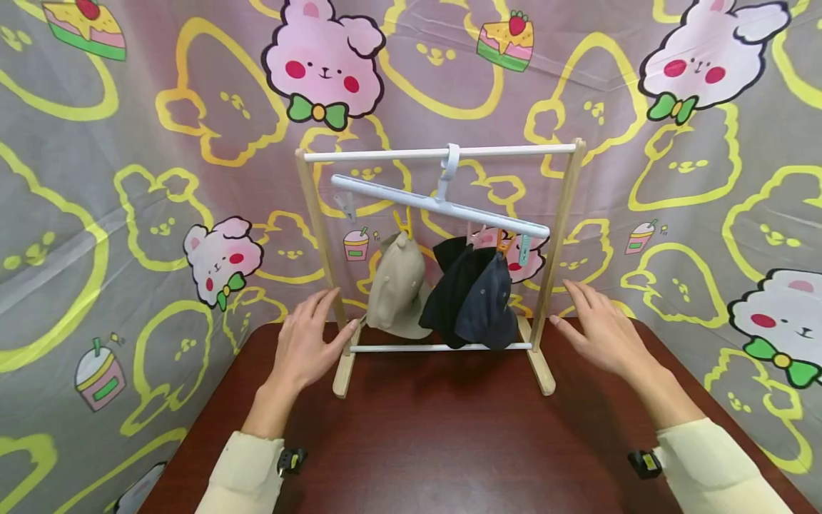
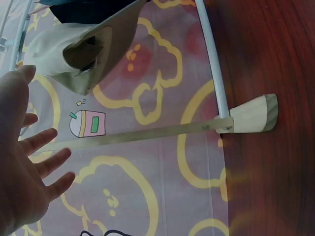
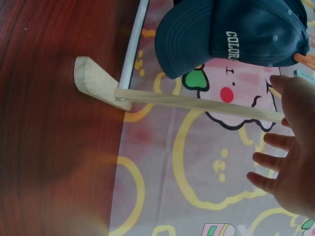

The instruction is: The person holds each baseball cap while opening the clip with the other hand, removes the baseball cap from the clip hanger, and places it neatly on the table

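Note:
A small wooden rack with white rods stands on the table. From its top rod a white hanger hangs tilted, lower on the right. Clipped below it are a beige cap, a black cap and a navy cap, which shows white lettering in the right wrist view. My left hand, fingers spread, is at the left post; whether it touches is unclear. Beside the right post my right hand is held with fingers extended, holding nothing.
A yellow clothespin and an orange clothespin grip caps. A white clip and a teal clip hang at the hanger's ends. The dark red table meets a patterned cloth backdrop behind and at both sides.

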`<action>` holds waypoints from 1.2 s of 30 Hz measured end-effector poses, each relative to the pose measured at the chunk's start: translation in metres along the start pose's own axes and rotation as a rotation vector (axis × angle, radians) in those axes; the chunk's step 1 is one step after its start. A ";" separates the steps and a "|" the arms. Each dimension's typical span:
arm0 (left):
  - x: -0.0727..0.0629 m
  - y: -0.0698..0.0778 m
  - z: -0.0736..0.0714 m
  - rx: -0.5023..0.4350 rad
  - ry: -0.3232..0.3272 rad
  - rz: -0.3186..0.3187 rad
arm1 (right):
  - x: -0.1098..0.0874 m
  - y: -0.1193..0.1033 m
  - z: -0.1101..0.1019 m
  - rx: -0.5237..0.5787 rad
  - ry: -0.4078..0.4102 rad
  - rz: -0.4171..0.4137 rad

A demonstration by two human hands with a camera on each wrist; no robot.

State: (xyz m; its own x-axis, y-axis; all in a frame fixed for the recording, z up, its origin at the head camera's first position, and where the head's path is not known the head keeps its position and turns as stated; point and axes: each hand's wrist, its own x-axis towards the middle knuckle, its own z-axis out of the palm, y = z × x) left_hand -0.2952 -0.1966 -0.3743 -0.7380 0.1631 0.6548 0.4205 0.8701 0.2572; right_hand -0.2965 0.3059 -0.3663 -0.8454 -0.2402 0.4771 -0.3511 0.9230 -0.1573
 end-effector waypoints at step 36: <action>0.011 0.069 0.008 -0.387 0.005 0.131 | 0.040 -0.021 -0.013 0.317 0.260 -0.100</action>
State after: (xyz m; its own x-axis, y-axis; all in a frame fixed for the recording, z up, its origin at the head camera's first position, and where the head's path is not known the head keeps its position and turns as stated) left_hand -0.2779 -0.1311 -0.3550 -0.6629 0.2583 0.7028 0.6791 0.6028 0.4189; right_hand -0.3174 0.2808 -0.3330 -0.6851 -0.2030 0.6996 -0.5674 0.7510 -0.3377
